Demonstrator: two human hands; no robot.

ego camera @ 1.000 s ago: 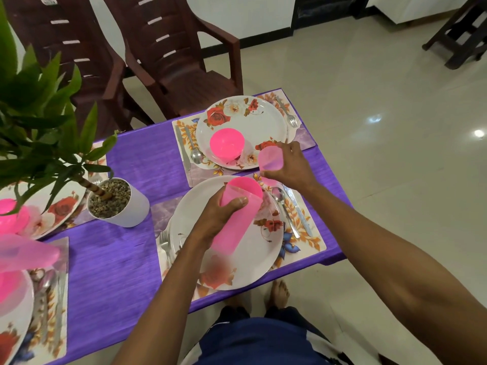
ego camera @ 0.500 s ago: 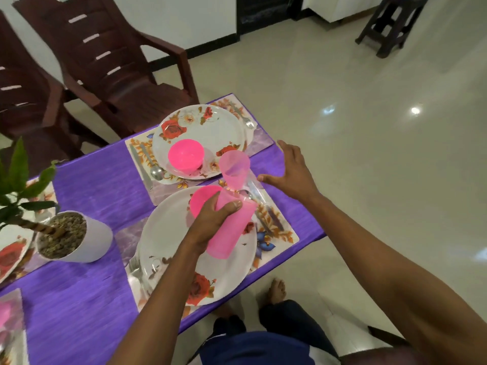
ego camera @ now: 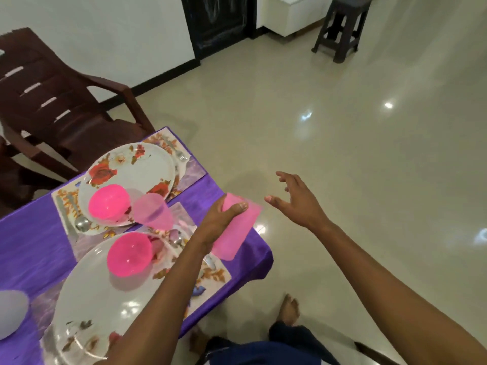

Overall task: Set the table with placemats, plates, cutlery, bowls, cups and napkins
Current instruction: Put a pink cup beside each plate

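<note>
We are on the cups: our left hand [ego camera: 224, 219] grips the stacked pink cups [ego camera: 235, 229], our right hand [ego camera: 295, 200] spread wide and empty, next to pull one off for a setting.

Left arm: reaches forward from the lower left, forearm bare.
Left hand [ego camera: 222, 219]: fingers and thumb curled round a stack of pink cups [ego camera: 234, 227], thumb on top.
Right arm: stretched forward from the lower right, bare.
Right hand [ego camera: 295, 200]: held in the air, fingers spread and loosely bent, holding nothing.
</note>
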